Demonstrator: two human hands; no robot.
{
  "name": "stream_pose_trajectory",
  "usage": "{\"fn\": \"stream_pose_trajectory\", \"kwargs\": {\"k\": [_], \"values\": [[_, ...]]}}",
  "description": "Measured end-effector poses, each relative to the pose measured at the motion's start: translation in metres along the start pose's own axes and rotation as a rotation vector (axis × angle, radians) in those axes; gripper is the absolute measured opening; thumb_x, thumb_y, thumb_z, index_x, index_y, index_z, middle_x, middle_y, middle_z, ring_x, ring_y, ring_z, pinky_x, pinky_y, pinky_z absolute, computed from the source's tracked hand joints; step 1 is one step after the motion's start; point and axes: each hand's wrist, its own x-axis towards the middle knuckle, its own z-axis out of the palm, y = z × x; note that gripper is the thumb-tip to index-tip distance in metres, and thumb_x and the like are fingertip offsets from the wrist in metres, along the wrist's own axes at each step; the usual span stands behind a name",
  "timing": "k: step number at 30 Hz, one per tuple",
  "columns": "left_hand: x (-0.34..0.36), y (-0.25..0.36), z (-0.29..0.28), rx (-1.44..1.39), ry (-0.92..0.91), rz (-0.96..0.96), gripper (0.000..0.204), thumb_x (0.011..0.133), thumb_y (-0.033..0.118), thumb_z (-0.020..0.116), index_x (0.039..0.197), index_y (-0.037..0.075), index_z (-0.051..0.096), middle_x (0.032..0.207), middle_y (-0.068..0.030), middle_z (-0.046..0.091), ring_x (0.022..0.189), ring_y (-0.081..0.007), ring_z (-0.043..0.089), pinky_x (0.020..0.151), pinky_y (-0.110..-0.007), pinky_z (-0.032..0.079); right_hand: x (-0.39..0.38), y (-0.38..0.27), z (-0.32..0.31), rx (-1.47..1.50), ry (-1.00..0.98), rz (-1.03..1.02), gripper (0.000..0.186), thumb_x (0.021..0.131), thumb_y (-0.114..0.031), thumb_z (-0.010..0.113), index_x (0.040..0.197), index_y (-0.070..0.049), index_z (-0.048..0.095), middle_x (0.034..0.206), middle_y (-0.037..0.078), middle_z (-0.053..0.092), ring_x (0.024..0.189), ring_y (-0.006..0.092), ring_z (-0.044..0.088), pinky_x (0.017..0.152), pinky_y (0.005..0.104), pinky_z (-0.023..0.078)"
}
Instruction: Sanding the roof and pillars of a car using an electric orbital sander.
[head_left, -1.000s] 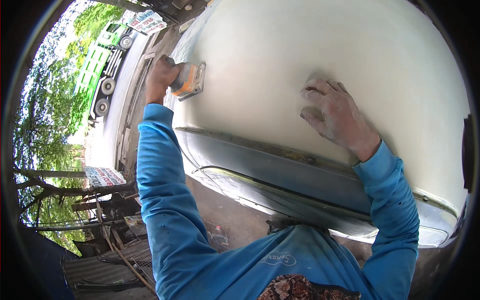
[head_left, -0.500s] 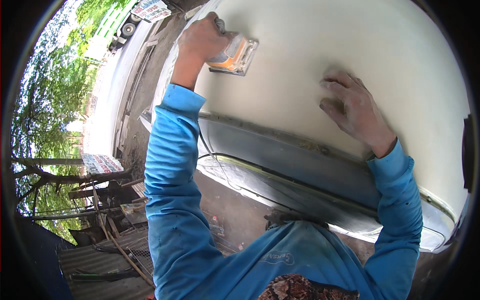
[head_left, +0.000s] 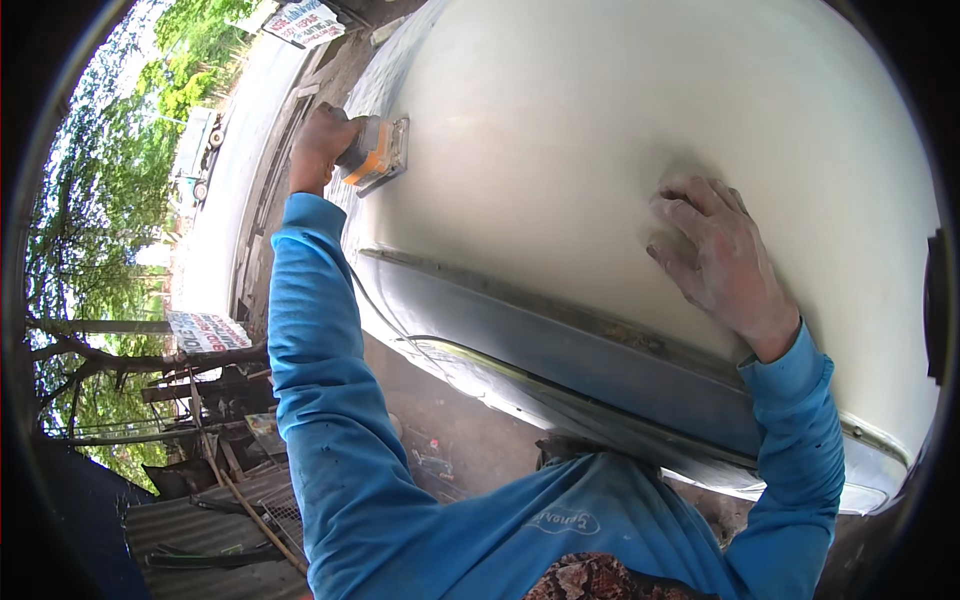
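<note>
My left hand [head_left: 324, 135] grips an orange and grey power sander [head_left: 373, 152], its pad on the curved cream-white vehicle panel [head_left: 540, 120] near that panel's left side. My right hand [head_left: 718, 255] is on the same panel, right of centre, fingers bent and slightly apart, holding nothing; its fingertips are dusty and partly shadowed. A cord [head_left: 376, 305] hangs beside my left forearm, over the grey lower band [head_left: 540, 342] with its raised rail [head_left: 500, 288].
Along the left runs a pale road [head_left: 220, 240] with a vehicle [head_left: 197, 160], trees [head_left: 110, 220] and two signboards [head_left: 207, 330]. Branches [head_left: 90, 360] and corrugated sheet [head_left: 220, 560] lie at lower left. Dusty ground [head_left: 450, 420] shows below the panel.
The sander swept right and up, then back left to near its earlier spot. My right hand shifted right and slightly down. The green truck on the road has moved out of sight.
</note>
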Motion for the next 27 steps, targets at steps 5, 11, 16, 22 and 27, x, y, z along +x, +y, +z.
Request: {"fn": "stream_pose_trajectory", "kwargs": {"k": [5, 11, 16, 22, 27], "values": [[0.014, 0.012, 0.001, 0.029, 0.038, -0.029, 0.069, 0.077, 0.040, 0.082, 0.119, -0.012, 0.063, 0.101, -0.0282, 0.072, 0.091, -0.0350, 0.073, 0.082, -0.042, 0.057, 0.000, -0.001, 0.001, 0.003, 0.015, -0.003, 0.037, 0.075, -0.010, 0.082, 0.108, -0.002, 0.066, 0.115, 0.012, 0.063, 0.109, 0.0339, 0.061, 0.096, 0.0453, 0.049], [0.002, 0.086, -0.001, 0.029, 0.033, 0.233, 0.062, 0.078, 0.045, 0.079, 0.120, 0.000, 0.065, 0.111, -0.0248, 0.073, 0.103, -0.0425, 0.070, 0.089, -0.047, 0.055, 0.000, 0.001, 0.002, 0.002, 0.021, -0.020, 0.037, 0.075, -0.009, 0.082, 0.108, -0.002, 0.066, 0.114, 0.012, 0.063, 0.108, 0.0334, 0.061, 0.097, 0.0447, 0.049], [-0.033, 0.149, 0.005, 0.120, 0.156, 0.353, 0.064, 0.078, 0.050, 0.078, 0.120, 0.003, 0.066, 0.114, -0.0239, 0.073, 0.110, -0.0402, 0.069, 0.093, -0.048, 0.054, -0.001, -0.001, 0.001, 0.007, 0.020, -0.021, 0.037, 0.075, -0.008, 0.081, 0.108, -0.002, 0.066, 0.114, 0.012, 0.063, 0.108, 0.0334, 0.061, 0.096, 0.0450, 0.049], [0.012, 0.125, 0.004, 0.082, 0.110, 0.300, 0.067, 0.077, 0.053, 0.078, 0.122, 0.005, 0.066, 0.114, -0.0233, 0.073, 0.109, -0.0392, 0.070, 0.094, -0.046, 0.054, -0.003, 0.000, 0.000, 0.016, 0.021, -0.018, 0.038, 0.074, -0.008, 0.082, 0.109, -0.002, 0.066, 0.116, 0.012, 0.062, 0.110, 0.0328, 0.061, 0.096, 0.0446, 0.050], [0.043, 0.058, -0.001, -0.002, 0.016, 0.116, 0.068, 0.076, 0.046, 0.082, 0.122, -0.001, 0.064, 0.109, -0.0237, 0.074, 0.102, -0.0376, 0.072, 0.089, -0.044, 0.054, -0.003, 0.001, 0.001, 0.035, 0.010, -0.002, 0.040, 0.073, -0.009, 0.083, 0.108, -0.002, 0.066, 0.116, 0.012, 0.062, 0.110, 0.0322, 0.061, 0.096, 0.0443, 0.049]]}}
